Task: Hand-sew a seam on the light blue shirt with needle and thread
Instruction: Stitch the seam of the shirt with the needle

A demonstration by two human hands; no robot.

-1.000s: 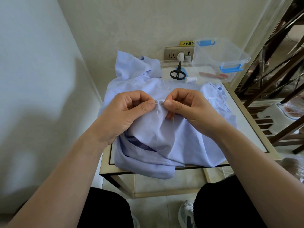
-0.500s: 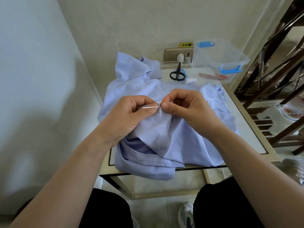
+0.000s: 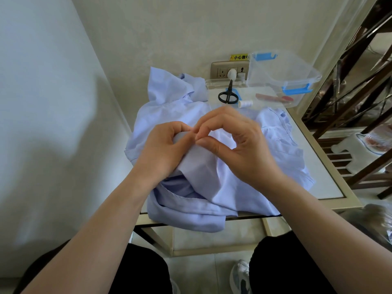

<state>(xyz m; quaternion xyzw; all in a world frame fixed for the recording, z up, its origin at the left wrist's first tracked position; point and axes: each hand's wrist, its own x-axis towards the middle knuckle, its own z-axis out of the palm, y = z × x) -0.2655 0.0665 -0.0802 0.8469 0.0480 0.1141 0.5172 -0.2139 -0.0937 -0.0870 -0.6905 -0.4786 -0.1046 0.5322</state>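
Fold of shirt [image 3: 233, 187] gripped by left hand [image 3: 163, 151], pinched by right hand [image 3: 239, 149].
Needle is hidden; a finger may be pricked.

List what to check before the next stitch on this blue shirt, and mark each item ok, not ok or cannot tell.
1. Fold of the shirt gripped by the left hand: ok.
2. Thumb and forefinger of the right hand pinched together at the fold: ok.
3. The needle in that pinch: cannot tell, too blurred.
4. The thread free of knots: cannot tell, not visible.
5. The scissors and spool behind the shirt, away from both hands: ok.
6. Shirt supported on the table: ok, though one edge hangs over the near side.
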